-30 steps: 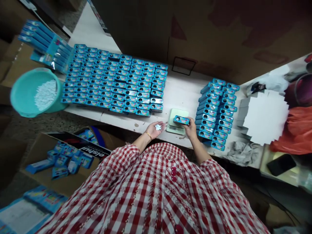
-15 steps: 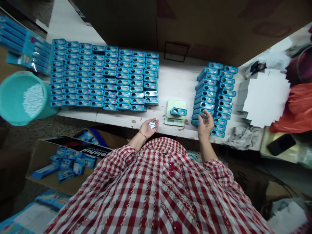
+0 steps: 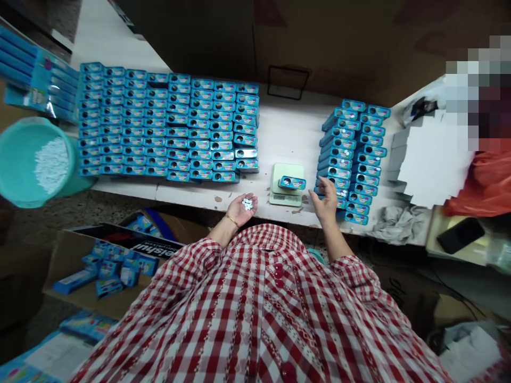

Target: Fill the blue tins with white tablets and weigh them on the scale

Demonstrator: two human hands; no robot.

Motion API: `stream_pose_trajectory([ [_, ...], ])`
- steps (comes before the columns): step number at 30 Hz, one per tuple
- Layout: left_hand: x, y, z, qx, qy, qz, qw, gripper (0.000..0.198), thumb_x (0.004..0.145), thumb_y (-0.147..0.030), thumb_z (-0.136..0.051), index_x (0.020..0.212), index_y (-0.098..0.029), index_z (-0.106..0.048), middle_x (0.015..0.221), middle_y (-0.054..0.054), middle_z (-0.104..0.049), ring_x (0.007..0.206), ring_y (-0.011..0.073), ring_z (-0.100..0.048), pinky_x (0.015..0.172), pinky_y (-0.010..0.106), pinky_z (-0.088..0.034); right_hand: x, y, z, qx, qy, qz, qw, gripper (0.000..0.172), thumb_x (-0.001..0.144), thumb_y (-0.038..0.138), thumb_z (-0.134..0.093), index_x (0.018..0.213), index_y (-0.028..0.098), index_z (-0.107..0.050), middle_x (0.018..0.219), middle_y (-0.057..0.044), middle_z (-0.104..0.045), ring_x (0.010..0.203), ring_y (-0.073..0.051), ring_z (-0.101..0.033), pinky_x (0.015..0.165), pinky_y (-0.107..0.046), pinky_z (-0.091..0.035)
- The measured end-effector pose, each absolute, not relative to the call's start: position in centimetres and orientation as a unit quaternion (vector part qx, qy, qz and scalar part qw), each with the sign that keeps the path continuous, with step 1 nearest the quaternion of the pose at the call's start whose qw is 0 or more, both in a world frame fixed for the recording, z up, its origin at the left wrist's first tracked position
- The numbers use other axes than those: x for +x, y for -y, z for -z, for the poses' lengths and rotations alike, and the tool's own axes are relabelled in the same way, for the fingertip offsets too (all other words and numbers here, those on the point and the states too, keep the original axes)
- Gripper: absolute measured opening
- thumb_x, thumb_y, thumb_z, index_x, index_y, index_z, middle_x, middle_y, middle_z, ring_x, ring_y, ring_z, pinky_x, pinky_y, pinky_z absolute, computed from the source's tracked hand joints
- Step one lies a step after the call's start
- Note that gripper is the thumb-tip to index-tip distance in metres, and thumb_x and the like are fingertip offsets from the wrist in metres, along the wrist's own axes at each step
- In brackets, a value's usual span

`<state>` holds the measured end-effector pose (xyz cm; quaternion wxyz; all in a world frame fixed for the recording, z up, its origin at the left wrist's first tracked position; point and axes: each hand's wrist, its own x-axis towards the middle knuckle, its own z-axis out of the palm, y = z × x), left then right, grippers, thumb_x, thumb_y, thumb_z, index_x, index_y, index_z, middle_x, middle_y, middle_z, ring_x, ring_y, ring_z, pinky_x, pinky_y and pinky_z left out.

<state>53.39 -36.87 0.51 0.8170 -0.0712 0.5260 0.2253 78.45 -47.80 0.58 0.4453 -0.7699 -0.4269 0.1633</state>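
Note:
My left hand [image 3: 240, 212] is palm up and cupped, holding several small white pellets [image 3: 247, 203] at the table's front edge. To its right is a pale green scale [image 3: 288, 199], on which a small blue box [image 3: 293, 183] stands; a dark round hole shows in its top, with something white in it. Beyond the scale, my right hand [image 3: 325, 204] hovers with thumb and fingers apart and nothing visible between them. It partly covers the nearest boxes of the right group of blue boxes [image 3: 364, 190]. White bits lie in or on some of those tops.
Rows of blue boxes [image 3: 167, 133] fill the table's left part. A turquoise bucket [image 3: 16, 159] of white pellets stands at far left. Below is a carton [image 3: 75, 250] with blue packs. White card [image 3: 429, 159], crumpled paper [image 3: 393, 223] and a phone [image 3: 461, 235] lie at right.
My right hand has moved left, away from the right group of boxes and toward the scale, with its fingers spreading. My left hand still holds the pellets. The box stays on the scale.

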Motion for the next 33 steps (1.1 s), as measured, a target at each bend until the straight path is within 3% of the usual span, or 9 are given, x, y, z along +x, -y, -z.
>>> stream_pose_trajectory([
  [7,54.1,36.8,-0.5,-0.072,-0.517,-0.230,0.821,0.022,0.083,-0.019,-0.041,0.074,-0.011,-0.060,0.073,0.010,-0.065,0.068,0.0153,-0.062,0.063,0.026,-0.051,78.3,46.4,2.9,-0.748,0.443,-0.282,0.406,0.062,0.068,0.031,-0.063,0.124,0.021,-0.041,0.124,-0.010,-0.049,0.112,-0.023,-0.049,0.092,-0.042,-0.043],
  [12,54.3,36.5,-0.3,-0.068,-0.509,-0.234,0.826,0.022,0.084,-0.020,-0.041,0.074,-0.012,-0.060,0.073,0.010,-0.065,0.067,0.0154,-0.063,0.063,0.027,-0.052,78.2,45.8,4.8,-0.746,0.437,-0.300,0.402,0.060,0.066,0.028,-0.063,0.121,0.019,-0.043,0.119,-0.009,-0.052,0.103,-0.021,-0.054,0.090,-0.039,-0.044],
  [16,54.3,36.5,-0.2,-0.073,-0.510,-0.235,0.824,0.022,0.084,-0.020,-0.041,0.075,-0.012,-0.060,0.073,0.010,-0.066,0.067,0.0155,-0.063,0.063,0.027,-0.052,78.2,45.4,5.3,-0.746,0.443,-0.298,0.398,0.054,0.066,0.026,-0.061,0.117,0.018,-0.048,0.110,-0.007,-0.057,0.094,-0.020,-0.056,0.086,-0.038,-0.045],
  [21,55.1,36.3,0.2,-0.082,-0.503,-0.235,0.828,0.021,0.083,-0.019,-0.042,0.076,-0.011,-0.060,0.072,0.010,-0.065,0.068,0.0156,-0.063,0.064,0.028,-0.051,78.0,45.1,4.4,-0.731,0.477,-0.275,0.403,0.034,0.074,0.027,-0.050,0.106,0.016,-0.054,0.099,-0.007,-0.061,0.088,-0.020,-0.057,0.080,-0.035,-0.047],
  [27,58.1,35.0,0.8,-0.082,-0.466,-0.242,0.847,0.022,0.082,-0.018,-0.043,0.074,-0.009,-0.061,0.067,0.009,-0.063,0.065,0.0156,-0.060,0.065,0.028,-0.049,75.0,44.9,-2.2,-0.690,0.680,-0.091,0.232,0.037,0.080,0.021,-0.048,0.117,0.020,-0.053,0.111,-0.008,-0.058,0.104,-0.023,-0.048,0.094,-0.039,-0.037],
  [33,60.1,34.6,0.3,-0.091,-0.462,-0.235,0.850,0.022,0.082,-0.018,-0.043,0.072,-0.010,-0.061,0.062,0.007,-0.061,0.061,0.0157,-0.059,0.062,0.029,-0.048,73.9,44.5,-4.5,-0.662,0.741,0.023,0.112,0.038,0.083,0.018,-0.045,0.120,0.023,-0.053,0.110,-0.008,-0.059,0.102,-0.023,-0.046,0.095,-0.041,-0.029],
])
